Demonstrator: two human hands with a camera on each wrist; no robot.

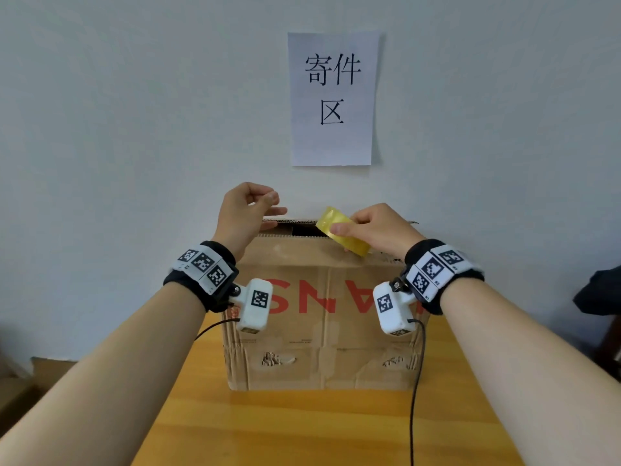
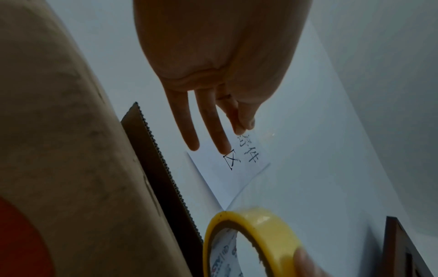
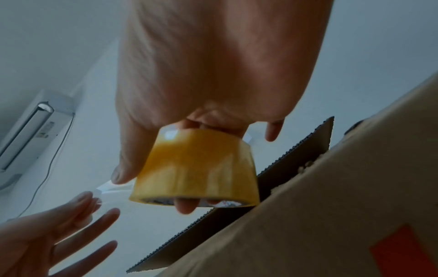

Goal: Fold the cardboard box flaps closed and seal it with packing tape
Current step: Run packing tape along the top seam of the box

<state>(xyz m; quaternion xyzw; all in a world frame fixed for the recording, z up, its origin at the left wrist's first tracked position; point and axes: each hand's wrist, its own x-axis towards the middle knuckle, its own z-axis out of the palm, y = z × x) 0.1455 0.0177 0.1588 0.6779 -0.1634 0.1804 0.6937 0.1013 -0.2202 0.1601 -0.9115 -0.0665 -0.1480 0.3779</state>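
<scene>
A brown cardboard box [image 1: 319,331] with red letters stands on the wooden table [image 1: 302,428]. A dark gap [image 1: 302,230] shows between its top flaps, and a corrugated flap edge [image 2: 161,168] sticks up. My right hand [image 1: 349,227] grips a yellow packing tape roll [image 1: 356,245] over the box top, thumb on the outside and a finger through the core [image 3: 187,206]. My left hand [image 1: 268,201] hovers above the box's left top edge. Its thumb and forefinger pinch the clear free end of the tape [image 3: 106,187], the other fingers straight.
A paper sign [image 1: 332,99] hangs on the white wall right behind the box. A dark object [image 1: 598,290] sits at the right edge. A black cable [image 1: 416,381] trails over the table. An air conditioner [image 3: 31,131] is mounted on the wall.
</scene>
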